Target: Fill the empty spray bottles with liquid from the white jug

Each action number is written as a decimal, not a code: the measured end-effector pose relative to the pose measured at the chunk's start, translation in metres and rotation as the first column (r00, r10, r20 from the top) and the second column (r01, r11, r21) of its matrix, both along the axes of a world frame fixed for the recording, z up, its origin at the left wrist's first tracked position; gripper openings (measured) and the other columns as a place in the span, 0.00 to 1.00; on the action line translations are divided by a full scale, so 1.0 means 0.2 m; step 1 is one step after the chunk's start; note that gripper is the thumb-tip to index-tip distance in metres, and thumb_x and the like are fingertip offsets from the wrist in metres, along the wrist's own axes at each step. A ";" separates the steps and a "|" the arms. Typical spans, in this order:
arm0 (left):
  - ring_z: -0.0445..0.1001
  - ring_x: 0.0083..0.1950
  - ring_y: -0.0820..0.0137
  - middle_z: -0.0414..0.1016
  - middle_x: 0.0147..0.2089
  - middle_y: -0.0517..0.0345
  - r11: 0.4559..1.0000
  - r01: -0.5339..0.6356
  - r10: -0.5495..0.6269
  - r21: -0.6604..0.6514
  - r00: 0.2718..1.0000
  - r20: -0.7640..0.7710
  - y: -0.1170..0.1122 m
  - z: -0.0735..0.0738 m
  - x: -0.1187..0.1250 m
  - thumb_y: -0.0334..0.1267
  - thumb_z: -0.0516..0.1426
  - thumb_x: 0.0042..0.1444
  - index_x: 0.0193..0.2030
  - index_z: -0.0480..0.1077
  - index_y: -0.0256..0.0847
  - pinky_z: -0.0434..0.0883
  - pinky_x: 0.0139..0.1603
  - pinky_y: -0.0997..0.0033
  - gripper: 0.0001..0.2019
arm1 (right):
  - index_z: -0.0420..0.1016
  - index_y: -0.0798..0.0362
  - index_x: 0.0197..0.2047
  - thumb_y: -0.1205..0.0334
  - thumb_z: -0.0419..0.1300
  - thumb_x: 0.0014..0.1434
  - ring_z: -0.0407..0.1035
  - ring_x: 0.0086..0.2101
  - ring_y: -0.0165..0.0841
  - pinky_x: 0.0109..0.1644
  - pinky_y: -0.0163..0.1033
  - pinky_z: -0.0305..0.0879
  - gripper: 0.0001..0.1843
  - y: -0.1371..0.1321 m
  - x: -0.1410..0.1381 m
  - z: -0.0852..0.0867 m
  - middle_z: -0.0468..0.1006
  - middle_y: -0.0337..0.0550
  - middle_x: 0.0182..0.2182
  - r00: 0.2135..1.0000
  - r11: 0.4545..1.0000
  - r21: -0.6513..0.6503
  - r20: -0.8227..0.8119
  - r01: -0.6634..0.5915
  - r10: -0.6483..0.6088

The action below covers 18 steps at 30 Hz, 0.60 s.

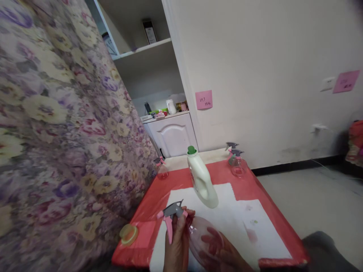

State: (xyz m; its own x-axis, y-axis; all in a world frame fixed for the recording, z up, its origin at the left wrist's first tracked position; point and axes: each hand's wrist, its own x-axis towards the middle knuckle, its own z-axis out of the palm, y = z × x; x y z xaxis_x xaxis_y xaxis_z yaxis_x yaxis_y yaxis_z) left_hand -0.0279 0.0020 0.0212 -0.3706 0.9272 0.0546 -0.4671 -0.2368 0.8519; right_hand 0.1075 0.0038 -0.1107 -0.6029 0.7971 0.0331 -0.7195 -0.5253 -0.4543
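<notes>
Nearest the camera, the left hand (178, 231) is clamped at the collar of a grey-and-pink plastic trigger spray head (171, 210); the fingers hide the joint with the bottle neck. To its right, the clear pink-tinted plastic spray bottle (195, 236) lies tilted above the tabletop (181, 182), neck toward the left hand. The right hand (224, 250) is closed around the lower body, its fingers visible through the wall.

From left to right: a purple-and-cream floral fabric curtain (65, 113) borders the tabletop. A round yellow-green translucent item (129, 235) rests at the left edge. Behind it, near the far left corner, stands a clear spray bottle with a pink-and-grey head (162, 174). At centre, a pale green plastic jug with a side handle and green top (210, 192) stands on a white sheet (227, 211), which is spread over the red covering. On the wall behind is a square pink handwritten note (203, 100). Near the far right corner, two spray bottles with grey-and-pink heads (238, 169) stand close together, one partly hidden.
</notes>
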 end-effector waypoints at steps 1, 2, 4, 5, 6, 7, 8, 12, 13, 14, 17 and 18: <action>0.77 0.44 0.67 0.78 0.39 0.57 1.000 -0.009 0.009 0.010 1.000 0.015 0.00 0.01 0.00 0.43 0.68 0.48 0.42 0.75 0.41 0.70 0.55 0.62 0.15 | 0.71 0.42 0.54 0.56 0.77 0.41 0.76 0.47 0.43 0.50 0.48 0.67 0.36 0.00 0.00 0.00 0.75 0.42 0.52 1.000 1.000 0.003 0.007 0.005 -0.005; 0.77 0.44 0.68 0.78 0.39 0.58 0.999 -0.023 0.022 0.024 0.999 0.027 0.01 0.01 -0.01 0.42 0.68 0.48 0.42 0.75 0.41 0.70 0.56 0.62 0.16 | 0.71 0.43 0.54 0.56 0.77 0.40 0.76 0.46 0.43 0.50 0.48 0.67 0.37 0.00 0.00 0.00 0.75 0.42 0.52 1.000 1.000 0.006 0.011 0.008 -0.009; 0.77 0.43 0.70 0.78 0.39 0.60 0.997 -0.063 0.062 0.043 0.997 0.037 0.01 0.03 -0.03 0.41 0.69 0.47 0.43 0.75 0.42 0.71 0.56 0.63 0.16 | 0.70 0.44 0.54 0.56 0.78 0.39 0.76 0.45 0.42 0.50 0.49 0.67 0.39 0.00 0.01 0.00 0.74 0.44 0.52 1.000 1.000 0.010 0.020 0.016 -0.016; 0.77 0.42 0.70 0.78 0.39 0.60 0.995 -0.085 0.084 0.045 0.996 0.032 0.01 0.04 -0.04 0.41 0.69 0.47 0.42 0.75 0.42 0.72 0.55 0.64 0.16 | 0.70 0.45 0.54 0.56 0.77 0.39 0.76 0.45 0.42 0.50 0.50 0.68 0.39 0.00 0.01 0.00 0.74 0.44 0.53 0.999 1.000 0.011 0.024 0.020 -0.021; 0.78 0.41 0.70 0.79 0.39 0.60 0.994 -0.104 0.103 0.042 0.995 0.019 0.02 0.05 -0.05 0.41 0.69 0.46 0.42 0.75 0.42 0.72 0.54 0.65 0.16 | 0.69 0.45 0.55 0.56 0.77 0.40 0.75 0.45 0.42 0.50 0.50 0.68 0.39 0.00 0.01 0.01 0.73 0.45 0.53 0.999 1.000 0.013 0.032 0.022 -0.022; 0.78 0.41 0.70 0.79 0.39 0.60 0.993 -0.116 0.116 0.038 0.993 0.003 0.02 0.06 -0.07 0.42 0.69 0.46 0.42 0.75 0.42 0.73 0.52 0.66 0.17 | 0.69 0.45 0.55 0.56 0.76 0.41 0.75 0.46 0.42 0.49 0.50 0.68 0.38 -0.01 0.02 0.02 0.73 0.46 0.53 0.999 1.000 0.015 0.047 0.020 -0.021; 0.78 0.41 0.70 0.79 0.39 0.59 0.991 -0.129 0.129 0.037 0.992 -0.007 0.02 0.07 -0.09 0.42 0.69 0.46 0.42 0.75 0.42 0.74 0.50 0.67 0.17 | 0.69 0.46 0.56 0.56 0.75 0.43 0.75 0.46 0.42 0.49 0.49 0.68 0.37 -0.01 0.02 0.03 0.73 0.46 0.53 0.998 1.000 0.019 0.068 0.011 -0.012; 0.78 0.37 0.73 0.80 0.39 0.62 0.977 -0.200 0.200 0.076 0.980 0.008 0.04 0.11 -0.18 0.41 0.69 0.45 0.42 0.75 0.43 0.75 0.43 0.72 0.17 | 0.69 0.45 0.55 0.55 0.75 0.43 0.74 0.46 0.43 0.45 0.47 0.69 0.36 -0.01 0.03 0.04 0.71 0.46 0.54 0.983 1.000 0.025 0.184 0.018 -0.022; 0.77 0.36 0.74 0.80 0.39 0.63 0.970 -0.224 0.223 0.090 0.975 0.021 0.04 0.12 -0.21 0.40 0.70 0.45 0.41 0.75 0.43 0.76 0.42 0.73 0.16 | 0.70 0.45 0.54 0.53 0.75 0.42 0.74 0.46 0.44 0.45 0.47 0.69 0.36 -0.01 0.03 0.03 0.71 0.47 0.54 0.975 0.999 0.025 0.218 0.036 -0.040; 0.77 0.35 0.74 0.80 0.38 0.63 0.963 -0.249 0.247 0.103 0.968 0.033 0.05 0.13 -0.25 0.39 0.70 0.44 0.41 0.75 0.43 0.76 0.41 0.73 0.16 | 0.70 0.45 0.54 0.51 0.75 0.41 0.74 0.46 0.44 0.44 0.48 0.69 0.37 0.00 0.03 0.02 0.71 0.47 0.53 0.965 0.998 0.025 0.254 0.057 -0.061; 0.77 0.36 0.74 0.79 0.39 0.64 0.937 -0.328 0.323 0.118 0.945 0.055 0.05 0.14 -0.36 0.38 0.71 0.43 0.39 0.75 0.43 0.76 0.42 0.73 0.16 | 0.71 0.47 0.54 0.48 0.74 0.42 0.74 0.46 0.46 0.43 0.47 0.69 0.37 0.03 0.04 -0.03 0.71 0.50 0.54 0.929 0.994 0.025 0.355 0.102 -0.104; 0.77 0.37 0.74 0.79 0.40 0.64 0.925 -0.363 0.358 0.116 0.932 0.060 0.06 0.14 -0.39 0.39 0.71 0.42 0.39 0.75 0.43 0.75 0.41 0.74 0.16 | 0.71 0.47 0.54 0.47 0.74 0.41 0.74 0.45 0.45 0.43 0.47 0.69 0.37 0.04 0.05 -0.04 0.71 0.51 0.54 0.919 0.992 0.017 0.377 0.121 -0.119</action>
State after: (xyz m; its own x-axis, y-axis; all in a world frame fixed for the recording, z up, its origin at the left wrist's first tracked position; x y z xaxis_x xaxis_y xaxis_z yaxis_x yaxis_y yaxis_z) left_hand -0.1061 0.0132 0.0493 -0.6825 0.7174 0.1398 -0.3607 -0.4970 0.7893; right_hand 0.1168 0.0114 -0.1185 -0.4698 0.8636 -0.1829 -0.5539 -0.4497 -0.7007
